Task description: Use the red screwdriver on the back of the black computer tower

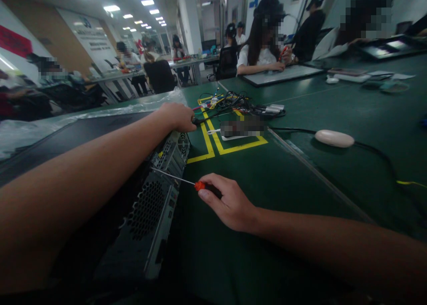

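Note:
A black desktop computer case (148,207) lies at the left, its metal back panel with a honeycomb vent and ports facing right. My right hand (231,202) is closed round the handle of a red-and-black screwdriver (199,186). The screwdriver's long thin shaft points left, and its tip meets the back panel near the middle. My left hand (178,117) rests at the far top corner of the case with curled fingers. A black cable end (197,120) shows right beside those fingers; whether they grip it or the case edge is hidden.
Beyond the case lies a tangle of cables (233,101) on yellow tape. Near it are a blurred-out flat item (242,128) and a white oval cable piece (334,138). Clear plastic wrap (160,99) lies behind the case. Across the green table (283,180) a person works at a flat panel (282,75).

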`<move>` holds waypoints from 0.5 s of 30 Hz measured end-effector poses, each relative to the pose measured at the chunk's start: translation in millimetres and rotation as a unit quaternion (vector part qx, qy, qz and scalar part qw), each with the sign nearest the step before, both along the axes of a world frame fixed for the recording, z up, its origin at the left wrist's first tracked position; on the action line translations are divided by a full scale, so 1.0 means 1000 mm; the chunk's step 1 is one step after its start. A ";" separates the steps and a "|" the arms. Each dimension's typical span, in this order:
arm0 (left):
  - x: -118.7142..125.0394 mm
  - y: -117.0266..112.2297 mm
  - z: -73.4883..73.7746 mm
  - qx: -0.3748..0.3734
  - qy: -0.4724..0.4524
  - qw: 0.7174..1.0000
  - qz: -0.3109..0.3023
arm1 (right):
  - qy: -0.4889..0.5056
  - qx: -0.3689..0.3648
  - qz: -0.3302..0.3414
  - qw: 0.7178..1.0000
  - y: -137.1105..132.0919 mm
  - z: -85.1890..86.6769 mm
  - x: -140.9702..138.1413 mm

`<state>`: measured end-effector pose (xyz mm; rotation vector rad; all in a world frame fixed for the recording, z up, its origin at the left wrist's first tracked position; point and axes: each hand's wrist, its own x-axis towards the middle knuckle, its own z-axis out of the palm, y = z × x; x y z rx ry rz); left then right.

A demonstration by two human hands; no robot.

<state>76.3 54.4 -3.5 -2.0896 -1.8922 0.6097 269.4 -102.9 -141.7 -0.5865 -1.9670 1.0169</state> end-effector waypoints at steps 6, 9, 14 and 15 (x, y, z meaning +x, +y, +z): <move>-0.003 0.004 -0.003 0.001 -0.011 1.000 -0.003 | 0.016 -0.037 0.007 0.999 -0.003 -0.002 0.000; -0.002 0.003 -0.002 0.000 0.000 1.000 -0.006 | 0.021 -0.051 0.005 0.998 -0.003 -0.004 -0.001; -0.001 0.002 -0.002 0.005 0.009 1.000 -0.005 | 0.017 -0.048 0.004 0.999 -0.002 -0.004 -0.001; -0.001 0.002 -0.002 0.005 0.009 1.000 -0.006 | 0.016 -0.047 0.003 0.999 -0.002 -0.004 0.000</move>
